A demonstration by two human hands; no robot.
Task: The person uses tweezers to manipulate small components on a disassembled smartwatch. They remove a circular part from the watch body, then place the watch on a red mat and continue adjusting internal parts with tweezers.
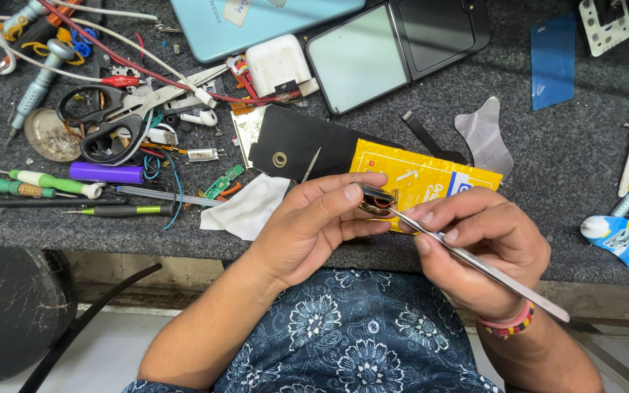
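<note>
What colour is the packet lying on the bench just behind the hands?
Yellow, with a blue patch at one end; the packet shows in the head view.

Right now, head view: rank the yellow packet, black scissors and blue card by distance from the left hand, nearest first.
1. yellow packet, just behind the left hand, partly under the fingers.
2. black scissors, back left among the tools.
3. blue card, far back right.

Bright, even overhead light covers the desk; shadows stay soft, focus is sharp, and the phone screen shows mild glare.
</note>
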